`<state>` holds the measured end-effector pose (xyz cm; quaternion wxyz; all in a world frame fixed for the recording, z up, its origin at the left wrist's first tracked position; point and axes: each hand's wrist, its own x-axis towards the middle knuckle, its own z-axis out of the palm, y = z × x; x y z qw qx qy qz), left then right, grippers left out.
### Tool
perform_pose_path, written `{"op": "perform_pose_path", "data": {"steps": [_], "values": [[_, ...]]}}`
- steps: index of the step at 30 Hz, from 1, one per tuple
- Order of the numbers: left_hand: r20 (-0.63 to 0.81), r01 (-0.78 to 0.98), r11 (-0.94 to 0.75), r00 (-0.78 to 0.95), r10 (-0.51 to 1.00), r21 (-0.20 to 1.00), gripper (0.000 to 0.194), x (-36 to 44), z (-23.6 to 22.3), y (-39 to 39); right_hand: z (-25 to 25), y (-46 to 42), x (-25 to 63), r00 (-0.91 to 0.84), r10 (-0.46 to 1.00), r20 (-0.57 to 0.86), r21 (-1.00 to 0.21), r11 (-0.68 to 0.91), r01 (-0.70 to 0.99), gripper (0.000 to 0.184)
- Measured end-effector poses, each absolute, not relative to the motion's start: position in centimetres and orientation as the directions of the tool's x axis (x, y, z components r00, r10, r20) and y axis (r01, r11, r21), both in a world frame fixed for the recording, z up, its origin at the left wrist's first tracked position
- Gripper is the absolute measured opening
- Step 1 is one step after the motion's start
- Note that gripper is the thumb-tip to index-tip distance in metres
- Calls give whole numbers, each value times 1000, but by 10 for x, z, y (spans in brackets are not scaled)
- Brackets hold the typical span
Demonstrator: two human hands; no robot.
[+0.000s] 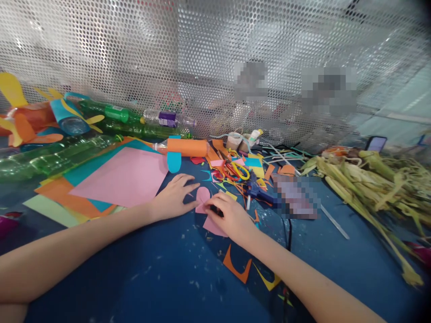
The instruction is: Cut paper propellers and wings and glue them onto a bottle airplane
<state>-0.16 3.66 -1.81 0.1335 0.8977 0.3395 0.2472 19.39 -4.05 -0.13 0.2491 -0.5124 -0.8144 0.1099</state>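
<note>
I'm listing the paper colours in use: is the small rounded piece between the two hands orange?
No, the small rounded piece between the left hand and the right hand is plainly pink.

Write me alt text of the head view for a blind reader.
A right hand touches a small pink paper shape over a blue table, with the left hand close beside it. Around them lie paper sheets, paper scraps, an orange-wrapped bottle and dried husks.
</note>
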Motion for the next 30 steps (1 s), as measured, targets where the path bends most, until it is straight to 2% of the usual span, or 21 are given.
{"op": "perform_pose_path", "data": {"steps": [6, 9, 13, 17, 19, 22, 27, 30], "values": [[402, 435, -784, 685, 608, 444, 46, 0, -17, 35, -3, -41, 194, -351, 881, 319, -439, 465, 769, 13], [395, 423, -805, 713, 579, 415, 46, 1, -15, 35, -5, -41, 194, -341, 878, 336, -413, 463, 785, 11], [377, 444, -810, 725, 576, 384, 49, 0, -15, 35, -6, -41, 194, -327, 878, 350, -301, 436, 848, 16], [374, 455, -817, 732, 570, 354, 50, 0, -16, 36, -9, -40, 196, -298, 885, 358, -151, 370, 917, 34], [380, 456, -827, 737, 559, 329, 49, 0, -16, 35, -9, -39, 197, -286, 885, 368, -113, 348, 931, 42], [398, 439, -844, 746, 533, 307, 45, 0, -13, 33, -7, -40, 196, -284, 881, 378, -130, 354, 926, 38], [422, 374, -853, 750, 509, 363, 37, -1, -8, 28, -3, -41, 195, -306, 871, 384, -243, 415, 877, 17], [412, 336, -845, 759, 505, 416, 37, -2, -7, 27, -5, -41, 196, -270, 886, 376, -326, 399, 857, 22]]}}
